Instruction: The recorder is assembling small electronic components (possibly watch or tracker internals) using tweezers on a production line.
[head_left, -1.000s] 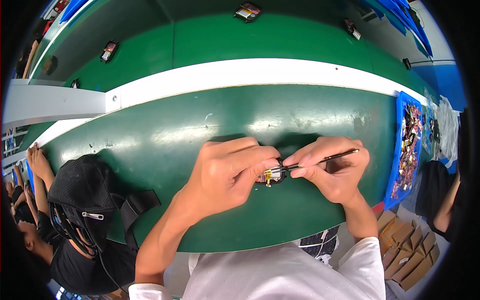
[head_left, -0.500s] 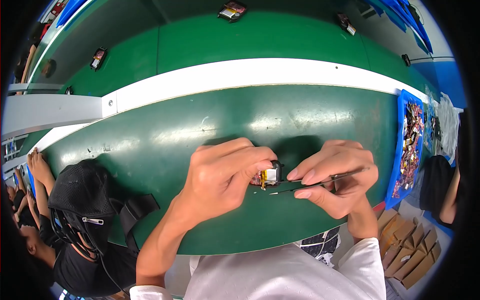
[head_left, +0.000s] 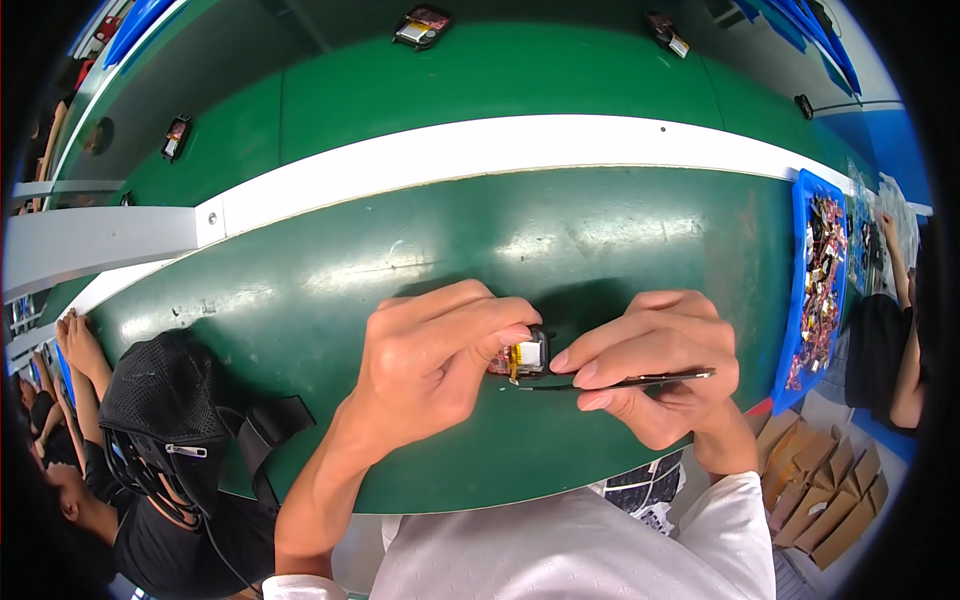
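Note:
My left hand [head_left: 420, 355] pinches a small black device casing [head_left: 532, 353] just above the green tabletop. A silver battery pouch, yellow tape and part of a reddish circuit board show inside the casing; my fingers hide its left side. My right hand [head_left: 670, 350] is closed around dark metal tweezers [head_left: 655, 379]. The tweezers' arms lie almost together, and their thin tips point left, at the casing's near edge. Whether the tips grip anything is too small to tell.
Beyond the white rail [head_left: 480, 143], a green conveyor belt [head_left: 560, 80] carries several open black casings. A blue tray [head_left: 800, 280] of small parts stands at the right. On the left lie a black mesh bag [head_left: 165, 385] and a strap. Cardboard boxes [head_left: 825, 490] sit lower right; co-workers flank the table.
My right hand has squeezed the tweezers from spread to nearly closed, with their tips shifting left. The casings on the belt have slid left. My left hand still holds its casing.

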